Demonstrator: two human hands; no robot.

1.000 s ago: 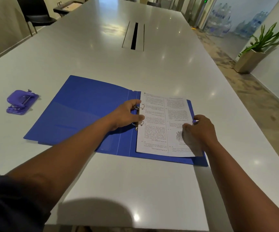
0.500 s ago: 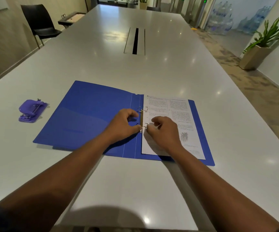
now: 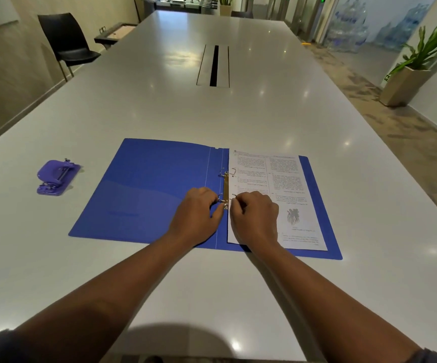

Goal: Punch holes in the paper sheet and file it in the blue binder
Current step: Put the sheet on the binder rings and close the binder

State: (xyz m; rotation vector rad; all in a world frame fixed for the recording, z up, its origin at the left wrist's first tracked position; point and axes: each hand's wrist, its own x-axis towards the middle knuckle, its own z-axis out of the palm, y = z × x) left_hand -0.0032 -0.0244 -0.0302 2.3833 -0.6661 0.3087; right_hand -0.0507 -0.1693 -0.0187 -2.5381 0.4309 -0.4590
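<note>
Both hands at the near ring (image 3: 225, 201) now: left hand (image 3: 196, 214) and right hand (image 3: 254, 217) each pinch a prong. The paper sheet (image 3: 277, 195) lies on the blue binder (image 3: 146, 189)'s right half. Snap unevenly and a punched hole could tear.

Office meeting room. Long pale desk (image 3: 159, 113) with a cable slot (image 3: 214, 66) set in its middle. Black chair (image 3: 66, 41) by the left wall. Potted plant (image 3: 408, 72) in a tall planter on the right. Stacked water bottles (image 3: 348, 27) behind glass at the far end. Speckled hard floor (image 3: 395, 132).
</note>
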